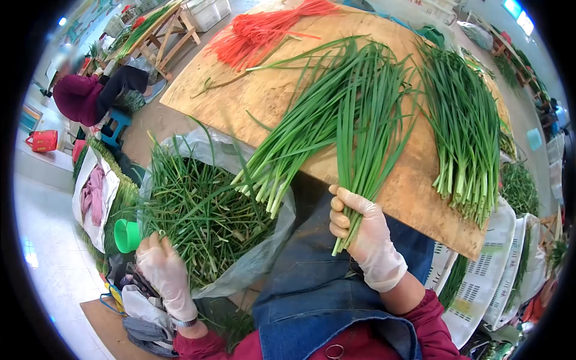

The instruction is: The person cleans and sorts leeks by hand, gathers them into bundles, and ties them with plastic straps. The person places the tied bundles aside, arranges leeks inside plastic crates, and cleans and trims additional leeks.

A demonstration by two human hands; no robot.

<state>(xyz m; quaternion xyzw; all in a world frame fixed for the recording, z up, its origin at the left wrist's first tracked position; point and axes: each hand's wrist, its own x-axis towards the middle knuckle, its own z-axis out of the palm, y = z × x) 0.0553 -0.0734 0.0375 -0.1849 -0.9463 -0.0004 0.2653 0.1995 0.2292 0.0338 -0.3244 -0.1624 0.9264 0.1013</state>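
Note:
My right hand (367,231), in a thin pale glove, is closed around the lower stalks of a small bunch of garlic chives (367,132). The leaves of this bunch stretch away over the wooden board (414,198). Left of it lies a looser pile of garlic chives (288,144), white ends toward me. My left hand (161,267), gloved too, hangs over the near left rim of a clear plastic bag (264,264) full of chive trimmings (198,210). Its fingers are curled together; whatever they may pinch is too small to tell. A green cup (126,236) is beside it.
A thick pile of chives (462,126) lies along the board's right side. Red ties (258,36) are heaped at the far edge. White crates (480,288) stand low on the right. Another person (90,90) sits at the upper left, near a blue stool (116,128).

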